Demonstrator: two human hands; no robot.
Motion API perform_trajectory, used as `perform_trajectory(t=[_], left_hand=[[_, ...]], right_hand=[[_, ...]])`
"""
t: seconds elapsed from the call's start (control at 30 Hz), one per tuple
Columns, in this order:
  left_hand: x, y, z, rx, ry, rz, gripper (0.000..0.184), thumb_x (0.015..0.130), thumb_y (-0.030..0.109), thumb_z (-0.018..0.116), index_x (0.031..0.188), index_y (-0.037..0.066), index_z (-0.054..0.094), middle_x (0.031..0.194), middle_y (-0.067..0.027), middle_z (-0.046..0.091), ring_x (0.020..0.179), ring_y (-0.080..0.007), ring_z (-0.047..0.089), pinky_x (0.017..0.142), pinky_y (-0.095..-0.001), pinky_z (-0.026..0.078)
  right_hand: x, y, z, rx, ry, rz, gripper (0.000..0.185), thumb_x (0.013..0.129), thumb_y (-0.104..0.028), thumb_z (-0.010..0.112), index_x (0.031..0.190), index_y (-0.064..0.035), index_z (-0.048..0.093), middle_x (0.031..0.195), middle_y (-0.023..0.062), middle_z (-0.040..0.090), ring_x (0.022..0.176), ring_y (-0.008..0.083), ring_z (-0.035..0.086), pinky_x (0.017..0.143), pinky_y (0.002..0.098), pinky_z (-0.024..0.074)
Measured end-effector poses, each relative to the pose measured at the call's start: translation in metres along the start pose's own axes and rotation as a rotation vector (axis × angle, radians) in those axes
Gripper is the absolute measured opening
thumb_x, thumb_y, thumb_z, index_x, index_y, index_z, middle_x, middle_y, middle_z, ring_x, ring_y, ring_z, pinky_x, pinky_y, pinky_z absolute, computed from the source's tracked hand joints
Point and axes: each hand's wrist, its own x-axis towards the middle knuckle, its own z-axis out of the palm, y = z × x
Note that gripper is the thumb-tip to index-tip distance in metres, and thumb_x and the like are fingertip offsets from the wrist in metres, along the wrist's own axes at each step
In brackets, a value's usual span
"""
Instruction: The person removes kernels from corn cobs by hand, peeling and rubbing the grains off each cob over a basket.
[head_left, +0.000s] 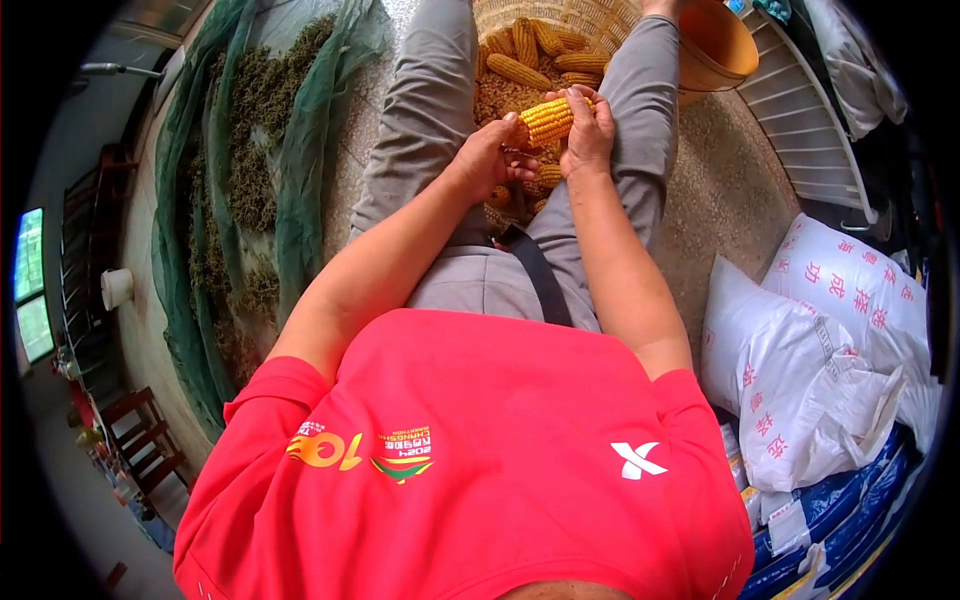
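Note:
A yellow ear of corn [546, 123] is held between my two hands above a round woven basket [590, 14]. My left hand [494, 158] has thumb and fingers closed at the ear's left end. Wrapped round its right end is my right hand [588, 132], with the fingers over the top. Below and behind the hands, the basket holds loose kernels [500, 97] and several more ears of corn [518, 72]. The basket stands between my legs, its near part partly hidden by my hands and the held ear.
An orange-brown bucket [720, 45] stands by the basket at the upper right, near a white metal rack [815, 140]. White sacks [790, 370] with red print lie on the right. Green netting [310, 130] with dried plants [255, 150] covers the floor at left.

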Motion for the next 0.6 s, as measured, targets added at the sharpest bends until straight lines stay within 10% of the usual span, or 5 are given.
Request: perform_trajectory(t=[0.6], left_hand=[[-0.0061,0.0001,0.0064,0.012,0.008,0.156,0.046,0.084,0.009,0.065,0.123,0.005,0.04,0.112,-0.0148,0.054,0.088,-0.0263,0.063,0.073,-0.038,0.057]], right_hand=[[0.0028,-0.0031,-0.0046,0.084,-0.044,0.121,0.018,0.085,-0.008,0.061,0.099,-0.0032,0.051,0.085,0.0109,0.063,0.078,0.0214,0.064,0.073,0.034,0.0539]])
